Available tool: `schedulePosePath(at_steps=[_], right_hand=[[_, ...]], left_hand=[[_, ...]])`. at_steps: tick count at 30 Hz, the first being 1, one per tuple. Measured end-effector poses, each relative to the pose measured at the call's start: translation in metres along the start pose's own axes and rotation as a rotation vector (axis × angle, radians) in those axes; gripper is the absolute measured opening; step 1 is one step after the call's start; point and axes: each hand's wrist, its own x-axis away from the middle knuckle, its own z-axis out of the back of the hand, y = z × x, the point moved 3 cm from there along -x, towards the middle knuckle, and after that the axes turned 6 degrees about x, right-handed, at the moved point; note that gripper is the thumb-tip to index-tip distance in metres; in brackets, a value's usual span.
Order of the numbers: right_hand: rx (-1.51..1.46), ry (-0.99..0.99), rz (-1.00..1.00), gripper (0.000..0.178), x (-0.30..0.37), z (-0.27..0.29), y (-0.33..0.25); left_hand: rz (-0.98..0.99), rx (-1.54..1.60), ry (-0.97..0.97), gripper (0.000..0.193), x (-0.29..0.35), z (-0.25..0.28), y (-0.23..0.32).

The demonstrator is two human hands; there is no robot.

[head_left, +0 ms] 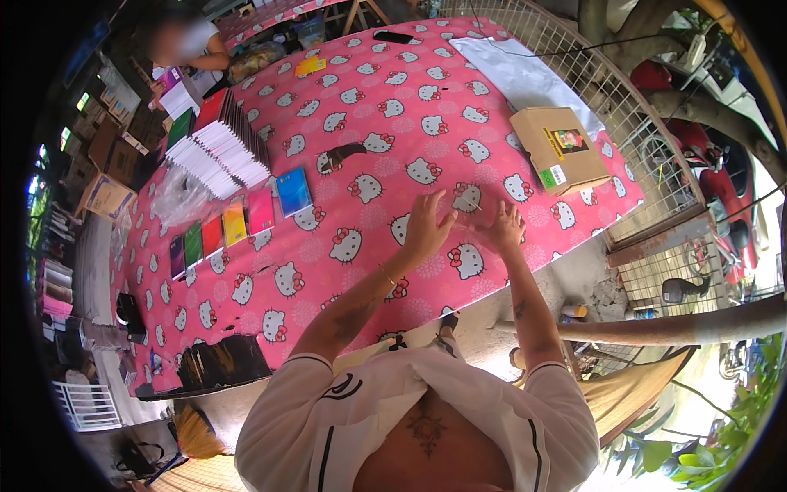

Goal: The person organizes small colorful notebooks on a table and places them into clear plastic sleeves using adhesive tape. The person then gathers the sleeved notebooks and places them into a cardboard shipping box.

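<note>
My left hand [428, 227] is over the near right part of the table, its fingers and thumb spread apart. Close beside it, my right hand [502, 226] has its fingers stretched out, low over the cloth. Between the two hands lies a faint, see-through patch like clear plastic [478, 208]; its outline is hard to make out. To the left, thin booklets lie in a slanting row: a blue one [293, 192], a pink one [261, 210], a yellow one [234, 221], and several darker or red ones. Neither hand touches them.
A pink patterned cloth [344, 271] covers the table. Tall booklet stacks [221, 148] and crumpled plastic [179, 197] stand left. A cardboard box [533, 139] and white sheet [512, 70] lie right. A phone [393, 37] lies far back. Another person [197, 49] holds booklets at far left.
</note>
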Motion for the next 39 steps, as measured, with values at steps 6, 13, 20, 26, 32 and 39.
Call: schedulePosePath(at_steps=[6,13,20,26,32,39], right_hand=[[-0.33,-0.146,0.333,0.065,-0.001,0.018,-0.01],[-0.487,-0.094,0.531,0.022,0.008,0.106,-0.043],[-0.837,-0.113,0.274,0.019,0.031,0.089,-0.065],[-1.16,-0.117,-0.041,0.052,-0.021,0.028,0.026],[-1.7,-0.139,-0.835,0.064,-0.13,-0.04,0.184],[-2.221,0.003,-1.173,0.053,-0.181,-0.041,0.192]], left_hand=[[-0.199,-0.282,0.058,0.057,0.007,0.004,0.027],[-0.085,-0.533,-0.38,0.032,-0.017,0.041,0.013],[0.457,0.697,-0.066,0.031,0.006,0.002,0.002],[0.676,1.073,-0.162,0.035,-0.011,0.009,-0.028],[0.793,1.291,-0.083,0.029,-0.063,-0.035,-0.085],[0.713,1.245,0.129,0.03,-0.146,-0.098,-0.098]])
